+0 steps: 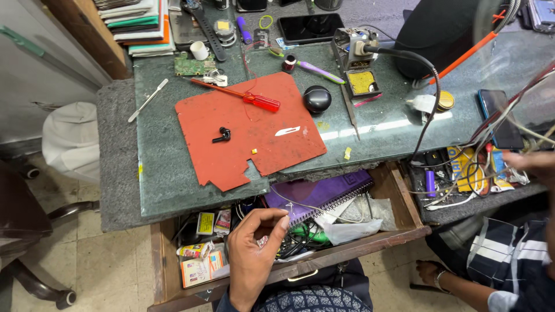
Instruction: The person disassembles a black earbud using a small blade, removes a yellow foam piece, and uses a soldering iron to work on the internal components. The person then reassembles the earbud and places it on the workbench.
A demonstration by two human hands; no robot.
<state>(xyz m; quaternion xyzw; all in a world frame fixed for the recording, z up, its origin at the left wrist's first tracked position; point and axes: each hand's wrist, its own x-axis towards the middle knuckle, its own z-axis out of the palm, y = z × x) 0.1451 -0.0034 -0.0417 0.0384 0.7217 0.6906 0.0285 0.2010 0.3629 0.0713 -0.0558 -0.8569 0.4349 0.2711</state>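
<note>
The left hand (pixel 254 248) hangs over the open drawer (pixel 399 202), fingers curled in, thumb and forefinger pinched narrow at the tips. Whether anything small sits in that pinch cannot be told. Just beyond the fingertips lies a purple notebook (pixel 324 193), its wire spine running up and to the right. To the right of the pinch, a crumpled clear bag (pixel 350 228). Directly under the hand, a tangle of wires (pixel 298 242). To the left of the wrist, small boxes (pixel 199 268) lean against the drawer wall.

The right hand (pixel 535 162) shows only as a blurred part at the right edge, above the cables; its grip cannot be told.

Farther from the left hand, on the glass bench top, a red mat (pixel 231 144) carries a black earbud (pixel 222 135), well apart from the pinch. A red screwdriver (pixel 248 98) lies across the mat's far edge. A black round case (pixel 317 98) sits at the mat's far right corner. Right of that, a soldering stand (pixel 358 63).

Another person's bare foot (pixel 430 271) rests on the floor at lower right.
</note>
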